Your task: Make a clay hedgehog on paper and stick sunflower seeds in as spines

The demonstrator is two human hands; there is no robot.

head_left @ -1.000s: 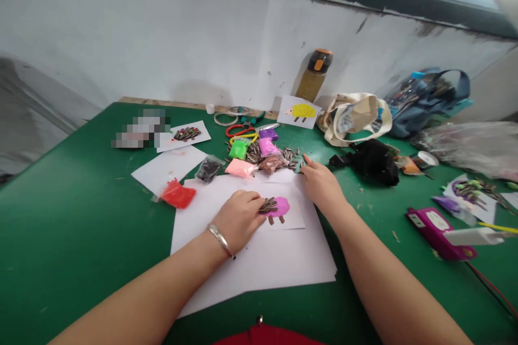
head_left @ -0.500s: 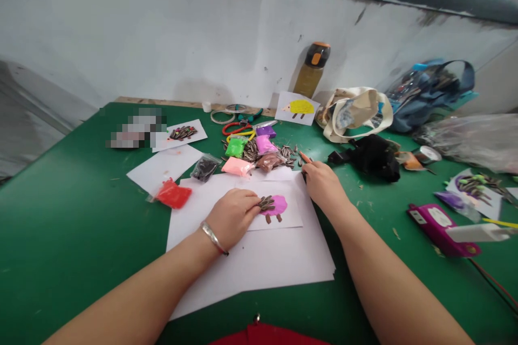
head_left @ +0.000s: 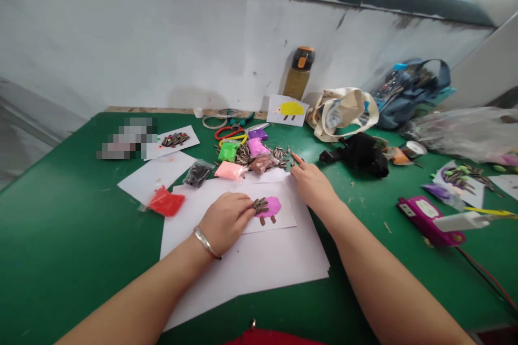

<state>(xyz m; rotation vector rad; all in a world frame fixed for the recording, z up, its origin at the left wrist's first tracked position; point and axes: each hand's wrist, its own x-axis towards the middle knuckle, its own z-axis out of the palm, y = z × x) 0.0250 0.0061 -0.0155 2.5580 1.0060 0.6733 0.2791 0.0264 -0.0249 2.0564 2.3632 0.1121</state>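
Note:
My left hand (head_left: pixel 226 221), with a silver bracelet at the wrist, rests on a white card (head_left: pixel 285 219). Its fingers and thumb are drawn together at the left end of a cluster of striped sunflower seeds (head_left: pixel 260 206); whatever is between the fingertips is hidden. The seeds overlap a flat pink clay shape (head_left: pixel 273 206) with two brown clay legs (head_left: pixel 267 220). At the card's upper right, my right hand (head_left: pixel 313 184) is closed, and a slim orange stick (head_left: pixel 298 157) pokes out beyond it toward loose seeds (head_left: pixel 279 155).
Bagged clay lies ahead, including red (head_left: pixel 167 202), black (head_left: pixel 199 173) and green (head_left: pixel 227 151). Behind are scissors (head_left: pixel 230 132), a yellow hedgehog card (head_left: pixel 288 110) and a bottle (head_left: pixel 298 73). To the right lie a black bag (head_left: pixel 366 155) and a magenta device with a white nozzle (head_left: pixel 431 222).
The view has shifted, so the table's things appear slightly farther left. Both hands keep nearly the same places relative to the card and seeds.

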